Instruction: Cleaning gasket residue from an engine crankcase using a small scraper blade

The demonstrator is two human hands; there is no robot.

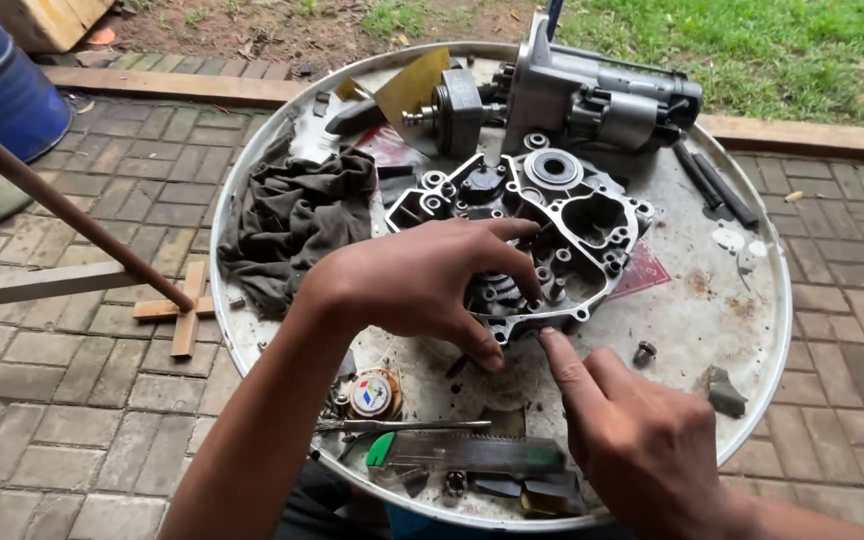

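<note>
A grey metal engine crankcase half [562, 225] lies flat in the middle of a big round metal tray [752, 300]. My left hand [422, 280] rests on its near left part, fingers curled over the casing and gripping its edge. My right hand [637, 440] comes in from the lower right, its index finger stretched out and touching the crankcase's near rim. Neither hand holds a tool.
A larger engine block [592, 95] stands at the tray's far side beside a dark rag [297, 225]. Two black rods [714, 185], a loose bolt [644, 352], a small round tin [372, 395] and a green-handled tool [452, 455] lie on the tray. Brick paving surrounds it.
</note>
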